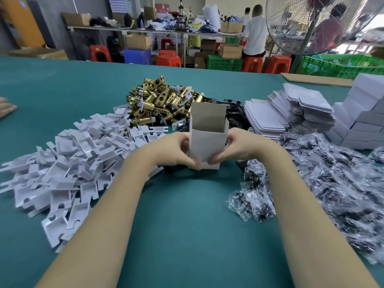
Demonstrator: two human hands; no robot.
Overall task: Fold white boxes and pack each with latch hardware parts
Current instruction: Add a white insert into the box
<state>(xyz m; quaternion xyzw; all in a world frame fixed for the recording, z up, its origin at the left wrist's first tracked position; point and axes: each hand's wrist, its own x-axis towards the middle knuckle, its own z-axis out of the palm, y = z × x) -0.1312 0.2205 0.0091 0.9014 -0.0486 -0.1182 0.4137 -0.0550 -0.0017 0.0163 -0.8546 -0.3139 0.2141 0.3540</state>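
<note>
White box (pixel 207 140) upright on green table (pixel 176 215), top flap raised, brown inside showing; no print legible on it or elsewhere. Left hand (pixel 176 149) and right hand (pixel 236 146) grip box at lower sides, thumbs pinching front. Behind box: brass latches (pixel 160 100) heaped. Left: white plastic inserts (pixel 68 163) in pile. Right: flat box blanks (pixel 268 119) stacked, folded boxes (pixel 361 115) piled, bagged screws (pixel 332 183) spread beside right forearm. Another person's hand (pixel 6 109) at left edge. Fan (pixel 315 23), red stools (pixel 168 59) beyond.
</note>
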